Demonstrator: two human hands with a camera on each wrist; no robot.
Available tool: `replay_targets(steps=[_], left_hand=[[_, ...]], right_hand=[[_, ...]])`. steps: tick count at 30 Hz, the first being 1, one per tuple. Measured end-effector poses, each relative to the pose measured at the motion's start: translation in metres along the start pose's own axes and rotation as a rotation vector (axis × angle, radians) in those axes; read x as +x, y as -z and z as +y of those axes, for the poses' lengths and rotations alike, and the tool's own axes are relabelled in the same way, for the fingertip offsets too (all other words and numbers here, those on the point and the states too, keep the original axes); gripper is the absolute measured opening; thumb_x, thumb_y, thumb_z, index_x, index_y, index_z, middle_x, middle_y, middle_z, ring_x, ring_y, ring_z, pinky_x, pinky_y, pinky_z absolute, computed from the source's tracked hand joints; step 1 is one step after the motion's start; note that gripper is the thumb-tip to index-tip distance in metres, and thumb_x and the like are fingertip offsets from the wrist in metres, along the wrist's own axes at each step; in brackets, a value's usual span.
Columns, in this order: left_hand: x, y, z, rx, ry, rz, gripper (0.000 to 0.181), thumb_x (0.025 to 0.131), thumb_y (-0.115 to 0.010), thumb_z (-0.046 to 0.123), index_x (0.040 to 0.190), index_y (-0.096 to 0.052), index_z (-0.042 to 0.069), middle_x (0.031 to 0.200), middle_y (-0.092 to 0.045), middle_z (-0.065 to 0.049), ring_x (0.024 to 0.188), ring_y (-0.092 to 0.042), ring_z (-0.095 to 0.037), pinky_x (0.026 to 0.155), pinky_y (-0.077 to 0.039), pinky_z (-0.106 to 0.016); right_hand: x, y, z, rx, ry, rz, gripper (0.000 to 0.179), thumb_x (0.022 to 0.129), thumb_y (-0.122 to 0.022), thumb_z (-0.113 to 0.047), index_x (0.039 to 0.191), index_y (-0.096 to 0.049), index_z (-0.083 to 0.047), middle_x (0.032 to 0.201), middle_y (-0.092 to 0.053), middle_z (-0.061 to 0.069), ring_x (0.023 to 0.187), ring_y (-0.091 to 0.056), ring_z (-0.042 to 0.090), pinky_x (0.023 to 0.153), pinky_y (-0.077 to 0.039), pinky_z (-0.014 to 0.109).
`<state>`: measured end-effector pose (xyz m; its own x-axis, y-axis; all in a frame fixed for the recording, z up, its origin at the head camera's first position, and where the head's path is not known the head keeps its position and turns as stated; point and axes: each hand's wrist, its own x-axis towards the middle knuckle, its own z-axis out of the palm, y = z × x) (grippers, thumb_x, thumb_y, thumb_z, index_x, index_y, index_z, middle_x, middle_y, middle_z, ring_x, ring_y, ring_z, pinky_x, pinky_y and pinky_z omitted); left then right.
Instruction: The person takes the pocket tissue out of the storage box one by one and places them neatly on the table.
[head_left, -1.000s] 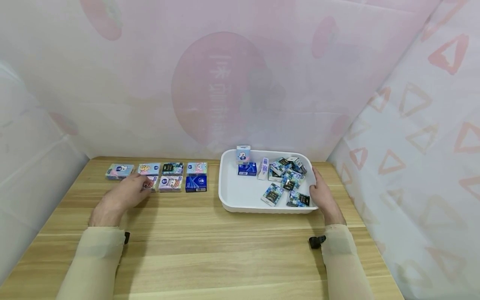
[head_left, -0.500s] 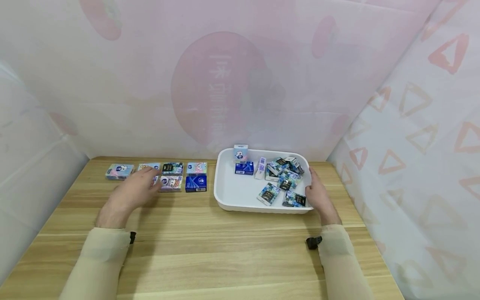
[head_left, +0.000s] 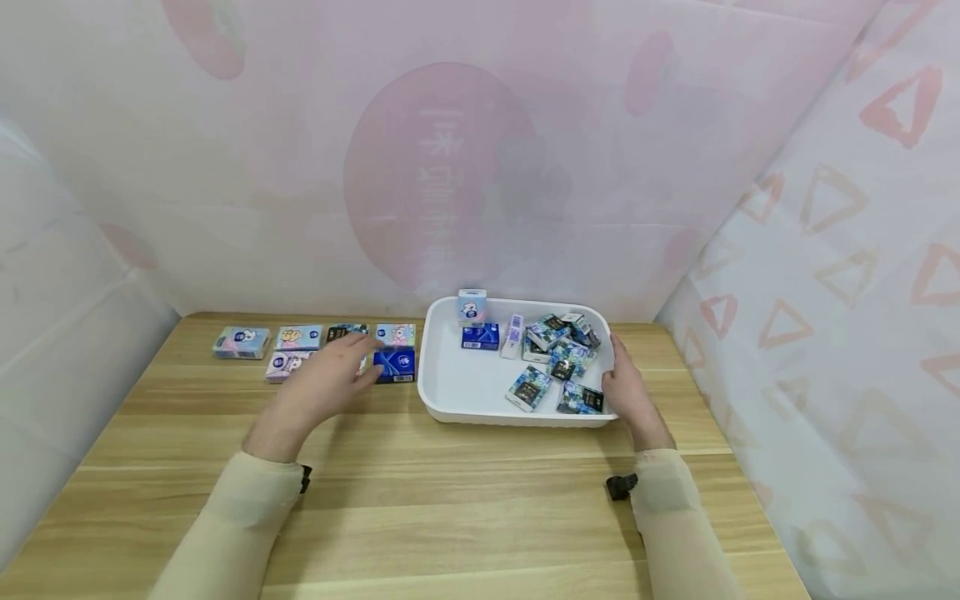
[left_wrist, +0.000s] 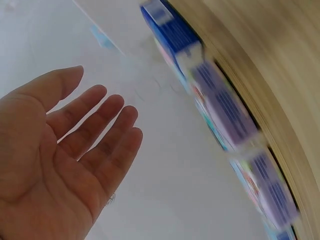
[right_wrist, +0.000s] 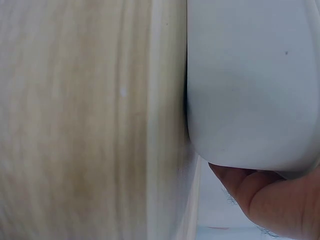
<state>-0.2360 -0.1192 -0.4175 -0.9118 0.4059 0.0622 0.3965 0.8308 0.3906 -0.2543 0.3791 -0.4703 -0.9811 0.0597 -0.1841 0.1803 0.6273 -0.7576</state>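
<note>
My left hand hovers over the right part of two rows of small printed packs, fingers extended and holding nothing. It hides parts of a dark floral pack and a pack in front of it. Just right of its fingertips lies a dark blue pack. In the left wrist view the palm shows bare beside the row. My right hand grips the right end of a white tray, its thumb at the rim and fingers against the outer wall. Some of its fingers are hidden.
Inside the tray lie several blue floral packs, a dark blue pack and a lilac-white pack. A light blue pack stands upright at its back left. A light blue pack lies at the far left. Printed sheeting rises behind the table.
The tray has slid left with my right hand, close to the rows of packs. My left hand has moved right, from the left front pack to above the right-hand packs.
</note>
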Motion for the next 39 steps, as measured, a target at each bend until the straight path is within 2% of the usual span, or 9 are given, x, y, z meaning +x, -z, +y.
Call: replay_targets(steps=[4,8,15,21,23,26,32,39], left_hand=[[0.011,-0.008,0.017,0.001,-0.049,0.009,0.041,0.116,-0.075,0.019,0.152,-0.072,-0.001,0.156,-0.073,-0.028,0.148,-0.070,-0.051,0.124,-0.061,-0.068],[0.019,-0.015,0.033,-0.011,-0.094,0.030,0.038,0.115,-0.076,0.016,0.148,-0.074,-0.001,0.146,-0.078,-0.022,0.135,-0.077,-0.043,0.116,-0.067,-0.062],[0.033,-0.024,0.061,-0.006,-0.123,0.011,0.040,0.116,-0.076,0.020,0.151,-0.073,0.001,0.150,-0.078,-0.020,0.135,-0.079,-0.040,0.115,-0.068,-0.057],[0.047,-0.035,0.086,0.004,-0.153,-0.050,0.043,0.118,-0.073,0.026,0.154,-0.071,0.003,0.153,-0.076,-0.017,0.139,-0.077,-0.036,0.120,-0.066,-0.054],[0.051,-0.039,0.094,-0.008,-0.159,-0.074,0.043,0.118,-0.073,0.026,0.155,-0.071,0.003,0.155,-0.076,-0.017,0.141,-0.076,-0.037,0.123,-0.065,-0.054],[0.057,-0.047,0.106,-0.022,-0.171,-0.091,0.042,0.117,-0.075,0.026,0.153,-0.072,0.003,0.155,-0.076,-0.018,0.142,-0.076,-0.038,0.124,-0.064,-0.054],[0.069,-0.068,0.124,-0.053,-0.185,-0.113,0.040,0.116,-0.077,0.024,0.150,-0.073,0.004,0.153,-0.077,-0.017,0.141,-0.076,-0.037,0.123,-0.065,-0.053],[0.083,-0.085,0.145,-0.054,-0.166,-0.158,0.040,0.116,-0.077,0.024,0.151,-0.074,0.006,0.151,-0.077,-0.015,0.135,-0.078,-0.035,0.117,-0.068,-0.052]], right_hand=[[0.000,0.001,-0.001,0.016,-0.006,-0.006,0.084,0.112,-0.036,0.009,0.187,0.000,-0.001,0.188,-0.023,0.041,0.166,-0.044,0.064,0.140,-0.040,0.073],[0.000,0.002,0.000,0.015,-0.008,-0.008,0.083,0.113,-0.035,0.009,0.187,0.000,-0.001,0.189,-0.021,0.040,0.168,-0.041,0.064,0.142,-0.037,0.073],[0.000,0.003,0.000,-0.013,0.000,-0.008,0.082,0.112,-0.035,0.010,0.186,-0.001,0.002,0.188,-0.021,0.041,0.169,-0.040,0.064,0.143,-0.036,0.072],[0.004,0.004,0.008,-0.019,0.013,-0.011,0.087,0.109,-0.037,0.009,0.187,-0.002,-0.001,0.192,-0.015,0.037,0.175,-0.030,0.061,0.148,-0.024,0.069],[0.010,0.003,0.018,-0.019,0.044,0.003,0.088,0.108,-0.039,0.007,0.188,-0.004,-0.003,0.191,-0.017,0.037,0.173,-0.032,0.062,0.147,-0.025,0.068],[0.013,0.002,0.022,-0.016,0.053,0.005,0.089,0.107,-0.040,0.008,0.188,-0.005,-0.004,0.191,-0.017,0.037,0.172,-0.034,0.063,0.146,-0.027,0.069],[0.003,0.003,0.005,-0.020,0.024,-0.004,0.086,0.107,-0.037,0.011,0.186,-0.003,0.002,0.191,-0.015,0.039,0.174,-0.032,0.062,0.147,-0.026,0.070],[0.000,0.003,-0.001,-0.060,0.008,-0.003,0.085,0.109,-0.036,0.010,0.186,-0.002,0.003,0.190,-0.017,0.040,0.172,-0.036,0.063,0.146,-0.030,0.071]])
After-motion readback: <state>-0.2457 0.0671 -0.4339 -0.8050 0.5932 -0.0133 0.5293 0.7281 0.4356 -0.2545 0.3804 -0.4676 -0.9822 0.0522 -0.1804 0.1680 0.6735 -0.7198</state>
